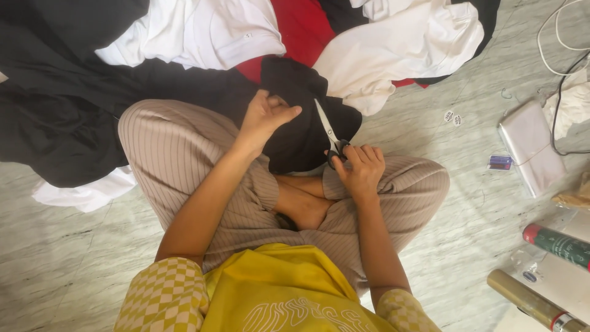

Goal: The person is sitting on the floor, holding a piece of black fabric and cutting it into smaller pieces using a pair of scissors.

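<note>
Directly between both hands, black cloth meets scissors.

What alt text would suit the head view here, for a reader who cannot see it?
A person sitting cross-legged on a marble floor holds a black garment up with the left hand while the right hand grips scissors against the fabric. Black, white and red clothes are heaped ahead, with foil rolls at right.

A home floor of pale marble tiles (heaped garments, stray cables)
</note>
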